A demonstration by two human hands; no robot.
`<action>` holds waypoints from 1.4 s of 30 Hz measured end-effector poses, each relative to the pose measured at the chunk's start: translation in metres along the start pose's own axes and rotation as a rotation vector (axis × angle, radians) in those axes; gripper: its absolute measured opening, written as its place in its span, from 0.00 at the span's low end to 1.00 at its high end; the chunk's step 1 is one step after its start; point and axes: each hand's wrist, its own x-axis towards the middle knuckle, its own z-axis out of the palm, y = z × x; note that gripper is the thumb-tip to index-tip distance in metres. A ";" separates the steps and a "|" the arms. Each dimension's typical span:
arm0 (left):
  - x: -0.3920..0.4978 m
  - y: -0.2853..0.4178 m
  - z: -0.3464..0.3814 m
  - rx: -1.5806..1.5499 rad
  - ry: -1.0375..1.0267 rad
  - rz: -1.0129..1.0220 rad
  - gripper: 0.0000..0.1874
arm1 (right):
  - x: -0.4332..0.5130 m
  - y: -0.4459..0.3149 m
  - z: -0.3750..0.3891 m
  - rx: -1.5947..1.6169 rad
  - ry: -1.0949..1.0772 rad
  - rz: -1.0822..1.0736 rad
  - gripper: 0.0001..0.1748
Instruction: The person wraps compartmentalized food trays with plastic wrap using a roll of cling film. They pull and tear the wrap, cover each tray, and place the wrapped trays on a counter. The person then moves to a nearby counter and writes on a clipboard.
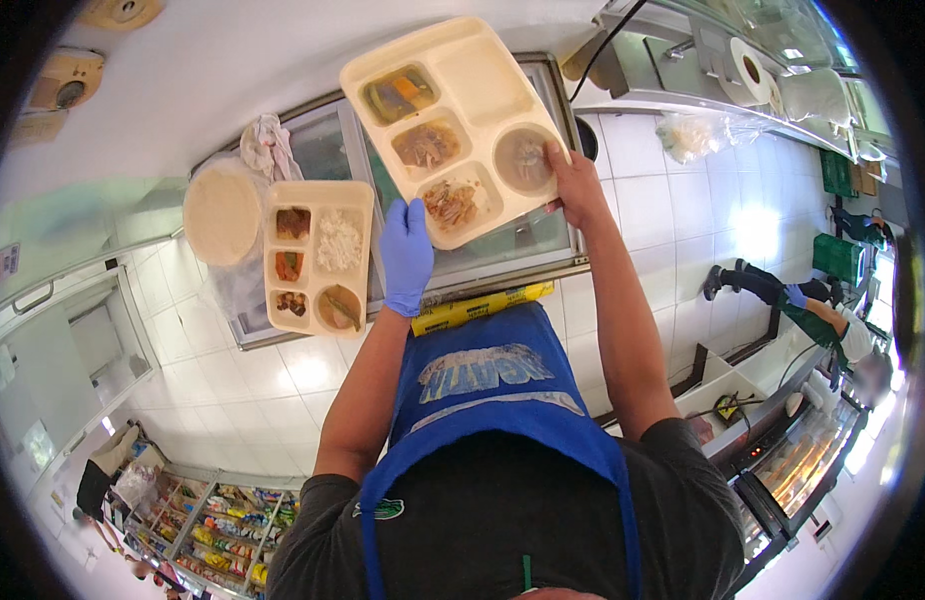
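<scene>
I hold a cream compartment food tray (492,82) by two edges, above a glass-topped chest freezer (327,142). My left hand (406,255), in a blue glove, grips its lower left corner. Bare, my right hand (581,184) grips the right edge with the thumb beside the round soup compartment (524,161). Other sections contain cut vegetables (399,94), meat in sauce (426,146) and shredded meat (455,204); the large upper section is bare. Left of my glove, a second tray (318,187) rests on the freezer with rice (339,240), soup and small portions.
A plastic-wrapped round stack (221,214) and a crumpled cloth (267,146) lie at the freezer's left. A yellow printed strip (481,307) runs along its front edge. Snack shelves (230,525) stand lower left. At far right is another person (815,300) near a lit food display (804,450).
</scene>
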 end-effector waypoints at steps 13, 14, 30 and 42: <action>-0.012 0.008 0.009 -1.188 -0.167 -0.588 0.36 | -0.051 0.001 0.019 0.289 0.227 -0.070 0.27; -0.027 0.004 0.008 -1.171 -0.193 -0.616 0.35 | -0.055 0.003 0.022 0.306 0.230 -0.071 0.27; -0.025 -0.003 -0.016 -0.408 -0.412 0.037 0.11 | -0.090 0.017 0.031 0.338 0.103 -0.147 0.35; -0.012 -0.018 -0.007 -0.496 -0.457 -0.321 0.15 | -0.077 0.051 0.032 -0.052 0.344 -0.366 0.33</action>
